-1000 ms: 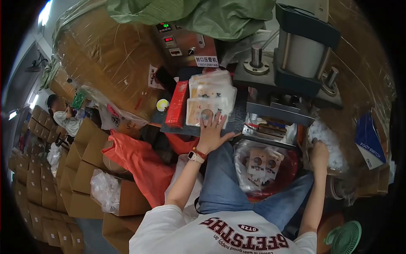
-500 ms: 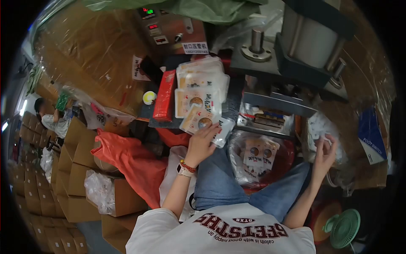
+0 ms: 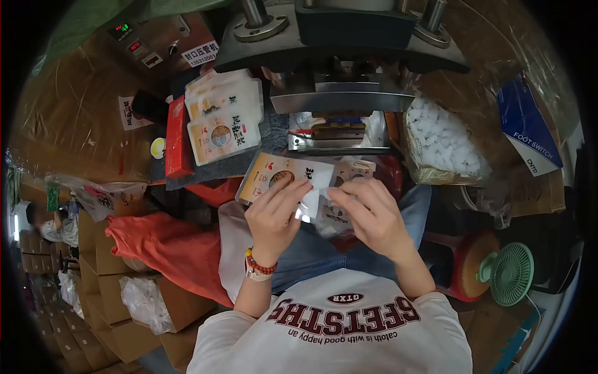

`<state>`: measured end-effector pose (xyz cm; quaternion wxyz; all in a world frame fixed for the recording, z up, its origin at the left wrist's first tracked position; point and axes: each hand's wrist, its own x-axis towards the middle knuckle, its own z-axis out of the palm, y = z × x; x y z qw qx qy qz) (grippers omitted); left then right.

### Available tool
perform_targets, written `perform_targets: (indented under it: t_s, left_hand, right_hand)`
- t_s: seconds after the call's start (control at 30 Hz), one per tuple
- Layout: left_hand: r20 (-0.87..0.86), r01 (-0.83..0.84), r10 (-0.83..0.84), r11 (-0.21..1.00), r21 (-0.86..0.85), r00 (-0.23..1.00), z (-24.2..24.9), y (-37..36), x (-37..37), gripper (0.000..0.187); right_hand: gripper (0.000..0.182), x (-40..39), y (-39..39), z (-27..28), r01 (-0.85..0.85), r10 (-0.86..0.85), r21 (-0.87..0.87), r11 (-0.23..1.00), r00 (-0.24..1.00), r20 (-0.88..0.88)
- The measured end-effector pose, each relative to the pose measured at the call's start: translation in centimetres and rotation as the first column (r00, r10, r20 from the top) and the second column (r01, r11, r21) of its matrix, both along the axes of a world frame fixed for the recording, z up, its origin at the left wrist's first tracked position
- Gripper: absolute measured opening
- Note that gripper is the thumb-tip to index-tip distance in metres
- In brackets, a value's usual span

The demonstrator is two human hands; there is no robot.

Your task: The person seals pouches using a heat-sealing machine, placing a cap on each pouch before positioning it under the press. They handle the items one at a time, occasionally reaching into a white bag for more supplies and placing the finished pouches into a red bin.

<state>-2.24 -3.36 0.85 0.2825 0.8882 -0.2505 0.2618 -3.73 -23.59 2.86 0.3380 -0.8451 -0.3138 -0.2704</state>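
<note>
My left hand (image 3: 274, 215) is closed on a flat printed pouch (image 3: 258, 174), white and orange with a round picture, held tilted above my lap. My right hand (image 3: 374, 212) is pinched at the pouch's right edge; whatever sits between its fingertips is too small to make out. Beyond my left hand, a stack of similar pouches (image 3: 233, 134) lies on a dark surface. A sealing press (image 3: 342, 100) with a metal jaw stands in front of me. Under my hands, partly hidden, is a clear bag with more printed pouches (image 3: 358, 167).
At right, an open bag holds many small white pieces (image 3: 439, 137), near a blue and white box (image 3: 529, 128). A red box (image 3: 179, 140) stands left of the stack. A green fan (image 3: 512, 273) is at lower right, cardboard boxes (image 3: 103, 249) at left.
My left hand has lifted a pouch off the stack toward my lap. My right hand has come from beside the bag of white pieces to the pouch's edge. The view has turned right.
</note>
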Motion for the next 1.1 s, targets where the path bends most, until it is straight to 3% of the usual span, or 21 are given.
perform_targets:
  t_s: [0.07,0.1,0.17,0.2,0.23,0.27,0.3,0.37,0.5,0.53,0.6,0.63,0.77,0.83,0.87,0.9,0.93,0.97,1.0,1.03,1.1]
  left_hand:
    - [-0.024,0.083,-0.083,0.997,0.006,0.996,0.8,-0.2,-0.1,0.035]
    - [-0.097,0.193,-0.201,0.977,-0.084,0.975,0.8,-0.3,-0.1,0.031]
    - [-0.156,0.306,-0.335,0.935,-0.182,0.929,0.4,-0.8,0.3,0.028]
    - [-0.437,0.252,-0.375,0.915,-0.314,0.818,-0.5,-1.3,0.6,0.024]
    - [-0.665,0.156,-0.418,0.895,-0.418,0.619,-1.8,-1.7,0.8,0.022]
    - [-0.744,0.057,-0.460,0.866,-0.498,0.485,-3.5,-2.3,1.8,0.021]
    - [-0.740,0.062,-0.460,0.865,-0.497,0.491,-4.6,-3.1,2.7,0.021]
    - [-0.640,-0.269,-0.664,0.583,-0.767,0.386,-5.7,-4.5,4.4,0.022]
    - [-0.539,-0.391,-0.784,0.412,-0.823,0.308,-4.3,-5.5,9.4,0.027]
    - [-0.519,-0.365,-0.795,0.404,-0.839,0.313,-4.5,-5.5,10.4,0.026]
    - [-0.512,-0.372,-0.811,0.399,-0.838,0.283,-4.3,-5.6,11.0,0.027]
    - [-0.516,-0.373,-0.809,0.403,-0.836,0.281,-4.4,-5.7,10.9,0.027]
    - [-0.536,-0.422,-0.794,0.398,-0.815,0.287,-4.1,-5.0,10.8,0.026]
    - [-0.773,-0.269,-0.566,0.727,-0.632,0.287,-2.0,-2.9,10.9,0.029]
    - [-0.775,-0.232,-0.423,0.788,-0.571,0.470,-2.6,-0.9,11.4,0.035]
    - [-0.625,-0.217,-0.094,0.889,-0.403,0.775,-2.8,1.5,11.9,0.038]
    - [-0.302,-0.282,0.210,0.934,-0.219,0.930,-3.2,3.7,12.1,0.043]
    - [-0.306,-0.285,0.212,0.934,-0.217,0.928,-4.0,5.4,11.6,0.043]
    - [-0.083,-0.328,0.350,0.924,0.197,0.933,-5.0,6.9,10.6,0.046]
    - [0.177,-0.405,0.372,0.726,0.556,0.911,-5.2,7.7,9.2,0.050]
    - [-0.034,-0.158,0.186,0.906,0.393,0.982,-5.0,8.5,6.9,0.054]
  right_hand:
    - [0.033,-0.2,-0.7,1.0,-0.081,0.082,0.018,0.997,0.996,-0.026]
    - [0.033,-0.2,-1.2,0.9,-0.073,0.073,0.018,0.997,0.997,-0.027]
    - [0.036,0.0,-2.4,0.6,-0.153,0.191,0.177,0.972,0.955,-0.225]
    - [0.036,0.3,-2.5,0.4,-0.142,0.180,0.176,0.974,0.957,-0.225]
    - [0.037,0.8,-2.4,0.0,0.001,0.048,0.194,0.981,0.967,-0.250]
    - [0.039,1.2,-2.4,-0.3,0.140,-0.079,0.210,0.968,0.959,-0.273]
    - [0.042,1.2,-3.1,-0.5,0.192,-0.083,0.292,0.937,0.934,-0.347]
    - [0.036,1.0,-5.0,0.6,0.346,-0.183,0.370,0.862,0.894,-0.410]
    - [0.027,3.2,-8.6,1.0,0.636,-0.591,0.119,0.763,0.760,-0.271]
    - [0.027,4.8,-9.7,-0.6,0.638,-0.594,0.116,0.762,0.758,-0.270]
    - [0.027,7.6,-11.4,-4.6,0.652,-0.698,-0.262,0.711,0.699,-0.156]
    - [0.027,8.1,-11.2,-5.3,0.649,-0.710,-0.330,0.686,0.696,-0.108]
    - [0.026,7.3,-10.9,-4.7,0.625,-0.709,-0.348,0.699,0.668,-0.227]
    - [0.021,7.1,-11.3,-4.6,0.657,-0.687,-0.225,0.719,0.722,-0.087]
    - [0.021,6.8,-11.3,-4.4,0.657,-0.685,-0.224,0.720,0.723,-0.082]
    - [0.019,6.1,-11.0,-4.3,0.645,-0.626,0.004,0.764,0.742,-0.239]
    - [0.016,5.2,-10.7,-4.3,0.626,-0.525,0.234,0.744,0.763,-0.376]
    - [0.016,4.3,-9.8,-4.1,0.626,-0.523,0.232,0.745,0.763,-0.380]
    - [0.016,3.4,-8.1,-3.7,0.460,-0.214,0.593,0.661,0.873,-0.438]
    - [0.016,2.5,-6.8,-3.4,0.283,0.103,0.865,0.414,0.930,-0.353]
    - [0.028,1.5,-4.9,-3.4,0.213,0.310,0.849,0.484,0.866,-0.394]
